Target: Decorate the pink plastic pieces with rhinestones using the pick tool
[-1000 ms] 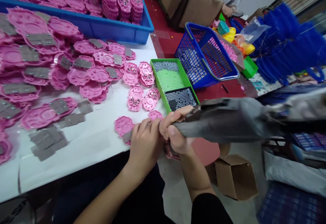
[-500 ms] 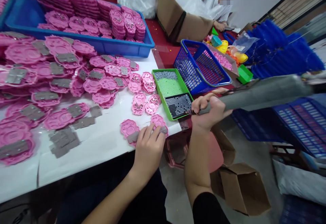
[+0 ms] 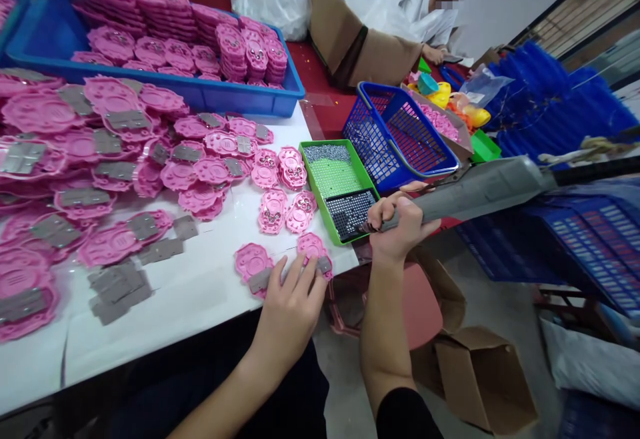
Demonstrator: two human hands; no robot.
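My right hand (image 3: pixel 397 229) is wrapped round a grey powered screwdriver (image 3: pixel 475 189), held slanting, with its tip at the black perforated plate (image 3: pixel 345 207) in a green tray (image 3: pixel 321 204). The plate's holes carry small screws; whether the tip touches one I cannot tell. At the table's front edge my left hand (image 3: pixel 289 306) lies with fingers spread over two pink plastic parts. The left pink part (image 3: pixel 253 259) bears a grey metal plate (image 3: pixel 260 281); the right pink part (image 3: pixel 311 244) bears another plate (image 3: pixel 325 265), partly under my fingertips.
Pink parts with grey plates (image 3: pixel 83 197) heap up on the left, near loose grey plates (image 3: pixel 120 286). A blue bin (image 3: pixel 200 86) of stacked pink parts stands behind. Blue basket (image 3: pixel 370 136) is beyond the tray. A stool (image 3: pixel 420 306), cartons (image 3: pixel 485 379) and a person (image 3: pixel 434 6) are to the right.
My right hand has moved slightly left with the screwdriver, bringing its tip over the black plate. The fingers of my left hand have spread a little on the pink parts.
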